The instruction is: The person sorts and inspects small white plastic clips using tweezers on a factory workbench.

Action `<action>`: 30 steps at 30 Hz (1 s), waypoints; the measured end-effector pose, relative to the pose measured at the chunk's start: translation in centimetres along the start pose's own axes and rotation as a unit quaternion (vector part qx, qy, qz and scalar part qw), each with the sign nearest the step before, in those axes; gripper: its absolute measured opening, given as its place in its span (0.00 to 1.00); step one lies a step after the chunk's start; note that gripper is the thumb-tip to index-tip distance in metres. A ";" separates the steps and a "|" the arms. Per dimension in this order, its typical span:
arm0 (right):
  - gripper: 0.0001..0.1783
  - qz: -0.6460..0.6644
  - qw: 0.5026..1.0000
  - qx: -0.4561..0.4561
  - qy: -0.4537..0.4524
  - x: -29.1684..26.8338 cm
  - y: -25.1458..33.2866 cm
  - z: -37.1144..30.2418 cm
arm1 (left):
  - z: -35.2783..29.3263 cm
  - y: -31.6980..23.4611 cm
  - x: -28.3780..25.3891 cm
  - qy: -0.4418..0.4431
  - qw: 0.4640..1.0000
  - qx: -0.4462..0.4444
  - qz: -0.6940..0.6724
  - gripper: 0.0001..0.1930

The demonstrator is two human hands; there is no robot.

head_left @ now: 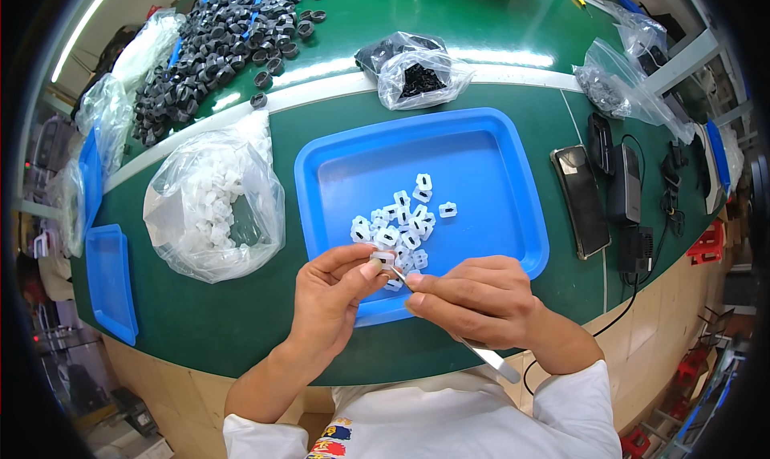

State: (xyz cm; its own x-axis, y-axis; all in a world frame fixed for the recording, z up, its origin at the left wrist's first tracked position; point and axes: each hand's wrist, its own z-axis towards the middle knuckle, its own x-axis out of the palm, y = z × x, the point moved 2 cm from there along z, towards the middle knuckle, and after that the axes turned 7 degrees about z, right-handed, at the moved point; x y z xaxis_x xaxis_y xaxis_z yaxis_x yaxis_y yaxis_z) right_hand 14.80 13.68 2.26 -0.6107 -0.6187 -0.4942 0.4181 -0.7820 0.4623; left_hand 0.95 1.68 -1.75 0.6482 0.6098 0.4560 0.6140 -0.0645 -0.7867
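My left hand (322, 303) pinches a small white plastic part (383, 258) between thumb and fingertips, over the near edge of a blue tray (481, 186). In my right hand (485, 303) is a pair of metal tweezers (496, 363), their tips pointing left at the part, touching it or very close. Beyond both hands, a loose pile of similar white parts (403, 216) lies in the tray, several showing a dark slot or insert in the middle. Whether the tweezer tips hold anything is too small to tell.
Left of the tray lies an open see-through bag (204, 198) of white pieces; behind the tray, a bag of small black pieces (421, 80). Black round caps (212, 54) are heaped at far left. A phone (581, 202) and a corded black device (624, 185) lie right; a small blue tray (111, 279) left.
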 end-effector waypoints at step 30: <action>0.13 -0.058 0.990 0.088 -0.090 -3.0 -2.3 1.3 | 0.0 -0.2 0.0 0.029 0.993 0.087 0.078 0.10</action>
State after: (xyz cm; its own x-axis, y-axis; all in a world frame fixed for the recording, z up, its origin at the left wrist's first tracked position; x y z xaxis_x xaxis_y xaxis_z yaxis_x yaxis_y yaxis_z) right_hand 14.83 17.41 3.64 -0.7651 -0.4885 -0.4194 0.2235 -0.8124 0.5386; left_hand 0.85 1.65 -1.62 0.7575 0.5563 0.3415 0.4199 -0.0147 -0.9075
